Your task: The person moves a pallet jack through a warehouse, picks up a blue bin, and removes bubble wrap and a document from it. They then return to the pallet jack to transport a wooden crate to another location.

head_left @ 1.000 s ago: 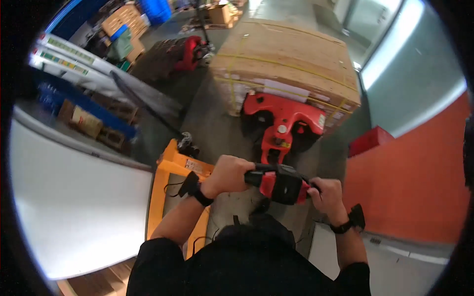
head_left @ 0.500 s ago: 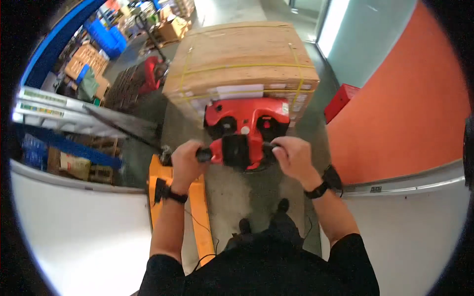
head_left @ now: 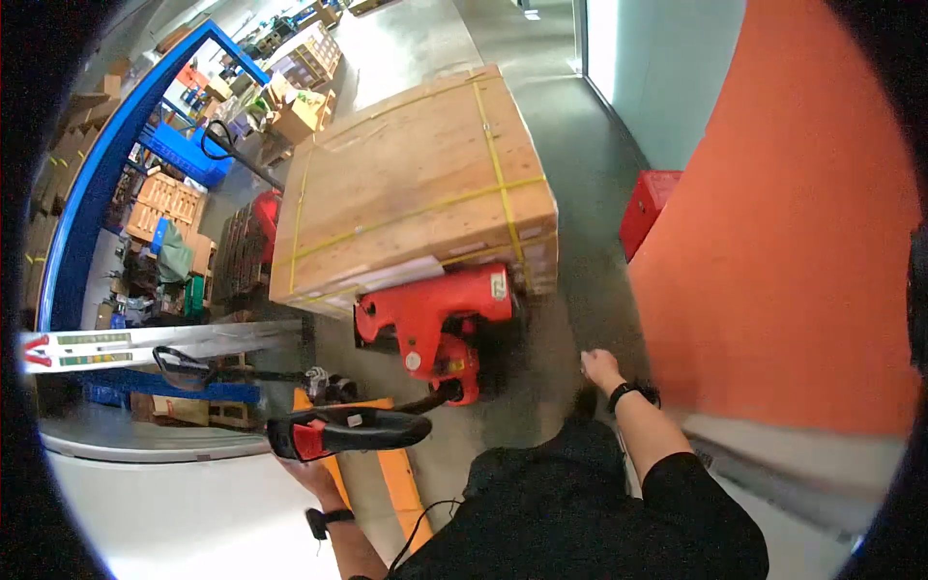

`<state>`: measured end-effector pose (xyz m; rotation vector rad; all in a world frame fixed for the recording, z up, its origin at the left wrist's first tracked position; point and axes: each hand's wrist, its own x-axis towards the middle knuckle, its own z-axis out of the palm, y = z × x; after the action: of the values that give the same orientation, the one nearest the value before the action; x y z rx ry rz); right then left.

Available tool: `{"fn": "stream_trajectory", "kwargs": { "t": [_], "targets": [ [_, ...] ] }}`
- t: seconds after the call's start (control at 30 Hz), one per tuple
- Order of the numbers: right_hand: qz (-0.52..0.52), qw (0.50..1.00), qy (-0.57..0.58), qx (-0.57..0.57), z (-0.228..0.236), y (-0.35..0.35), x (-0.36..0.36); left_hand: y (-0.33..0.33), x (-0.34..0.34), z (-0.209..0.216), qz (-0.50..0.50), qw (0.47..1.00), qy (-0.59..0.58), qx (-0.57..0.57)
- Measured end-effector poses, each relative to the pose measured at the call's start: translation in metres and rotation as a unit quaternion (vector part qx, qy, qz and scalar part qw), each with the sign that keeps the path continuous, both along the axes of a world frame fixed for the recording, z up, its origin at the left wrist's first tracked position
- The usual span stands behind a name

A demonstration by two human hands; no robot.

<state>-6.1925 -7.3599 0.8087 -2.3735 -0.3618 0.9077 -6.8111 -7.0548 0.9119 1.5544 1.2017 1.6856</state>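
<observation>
A red powered pallet truck [head_left: 437, 314] stands against a big wooden crate [head_left: 416, 164] strapped with yellow bands. Its black and red tiller handle [head_left: 362, 430] is swung to my left and lies low. At the left end of that handle is my left hand [head_left: 307, 474], closed on it, with most of the fingers hidden behind the handle's head. My right hand [head_left: 601, 368] is off the handle, out to the right over the floor, with its fingers curled closed and nothing visible in them.
An orange hand pallet truck [head_left: 396, 464] is close on my left, its black handle [head_left: 184, 367] beside a white ladder [head_left: 174, 338]. Right of the crate are a red box [head_left: 648, 208] and an orange wall [head_left: 773, 251]. Blue racking [head_left: 82, 203] stands at left.
My right hand has let go of the handle and moved right. My left hand has gone down and left with the handle, turning the tiller. In view, the crate now sits angled and further left.
</observation>
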Motion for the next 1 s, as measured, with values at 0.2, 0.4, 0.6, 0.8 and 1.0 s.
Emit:
{"fn": "stream_trajectory", "kwargs": {
  "t": [0.2, 0.4, 0.6, 0.8, 1.0],
  "targets": [
    [0.074, 0.987, 0.126, -0.068, -0.001, 0.076, 0.140, -0.160, 0.075, -0.144, -0.221, 0.652, 0.476, -0.547],
    [0.141, 0.985, 0.097, -0.023, 0.015, 0.150, 0.305, -0.146, 0.367, -0.185, -0.241, 0.533, 0.088, -0.806],
    [0.218, 0.967, 0.047, -0.119, 0.075, 0.236, 0.431, -0.077, 0.543, -0.117, -0.265, 0.589, -0.150, -0.749],
    [0.325, 0.935, -0.035, -0.139, 0.064, 0.350, 0.586, -0.054, 0.653, -0.085, -0.316, 0.712, 0.185, -0.599],
    [0.419, 0.864, -0.025, -0.277, 0.048, 0.459, 0.772, 0.015, 0.802, -0.038, -0.265, 0.736, 0.358, -0.511]
  ]
}}
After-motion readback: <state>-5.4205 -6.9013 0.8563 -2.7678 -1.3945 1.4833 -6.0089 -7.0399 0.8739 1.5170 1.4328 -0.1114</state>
